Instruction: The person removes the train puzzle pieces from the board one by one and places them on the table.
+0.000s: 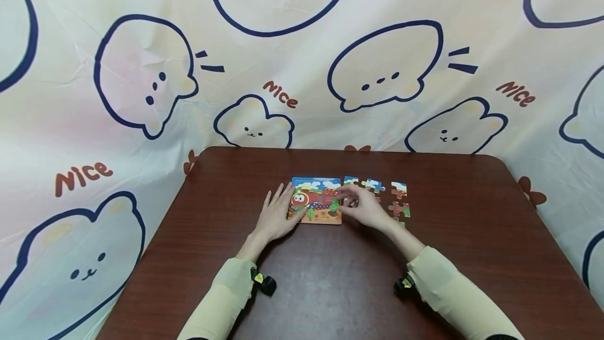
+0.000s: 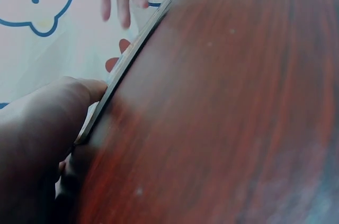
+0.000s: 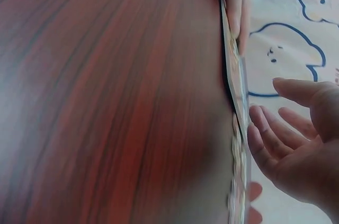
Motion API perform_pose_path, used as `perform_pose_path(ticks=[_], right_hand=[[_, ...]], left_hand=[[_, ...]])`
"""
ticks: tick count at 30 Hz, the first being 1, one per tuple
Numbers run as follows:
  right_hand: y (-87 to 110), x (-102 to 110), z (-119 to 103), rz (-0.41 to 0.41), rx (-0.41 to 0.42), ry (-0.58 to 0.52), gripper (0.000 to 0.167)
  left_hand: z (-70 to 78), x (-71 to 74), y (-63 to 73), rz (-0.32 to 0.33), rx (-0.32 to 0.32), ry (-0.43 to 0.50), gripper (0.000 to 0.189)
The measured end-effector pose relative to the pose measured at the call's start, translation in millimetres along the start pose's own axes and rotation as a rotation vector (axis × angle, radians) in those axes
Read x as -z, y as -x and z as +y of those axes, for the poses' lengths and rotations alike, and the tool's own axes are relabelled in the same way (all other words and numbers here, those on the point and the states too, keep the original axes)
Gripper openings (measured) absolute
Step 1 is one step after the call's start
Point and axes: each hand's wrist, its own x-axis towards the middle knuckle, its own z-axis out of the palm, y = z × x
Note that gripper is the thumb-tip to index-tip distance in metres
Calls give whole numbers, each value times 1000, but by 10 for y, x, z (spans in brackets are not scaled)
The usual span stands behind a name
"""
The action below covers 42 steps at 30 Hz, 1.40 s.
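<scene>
A jigsaw puzzle (image 1: 325, 216) with a red train, blue sky and sandy ground lies on the brown table. My left hand (image 1: 276, 216) rests along its left side, fingers stretched out. In the left wrist view, the thumb (image 2: 79, 90) touches the puzzle's edge. Over the right edge of the puzzle hovers my right hand (image 1: 365, 209), with bent fingers and a gap between thumb and fingertips. Nothing shows between the fingers of this hand (image 3: 302, 139) in the right wrist view. It partly hides some loose puzzle pieces (image 1: 400, 209) to the right.
More loose pieces (image 1: 374, 185) lie just beyond the right hand, with one sky piece (image 1: 398, 188) farther right. The brown table (image 1: 325, 277) reaches back to a cartoon-printed cloth (image 1: 311, 77). Each wrist carries a small black camera.
</scene>
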Motion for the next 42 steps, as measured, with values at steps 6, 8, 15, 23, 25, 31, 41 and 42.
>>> perform_pose_path(ticks=[6,8,15,23,25,31,41,42], right_hand=[[-102,-182,-53,-68,-1,-10,47],[-120,-234,-57,-85,4,-13,45],[-140,-320,-70,-114,30,-41,40],[-204,-364,-74,-101,-49,-35,45],[-232,-384,-98,-88,-71,-5,47],[-288,-446,-189,-68,-111,81,51],[-290,-517,-258,-61,-147,107,36],[-295,-533,-227,-51,-136,113,32]], left_hand=[[-10,-13,-4,-14,10,-10,86],[-13,-17,-2,-15,9,-7,83],[-19,-15,17,-14,6,-2,77],[-35,-24,27,-3,2,-1,78],[-32,-18,27,-5,0,-2,79],[-25,-5,25,-11,-3,-6,78],[-18,-2,14,-9,-2,-12,79],[-18,-3,9,-11,0,-19,79]])
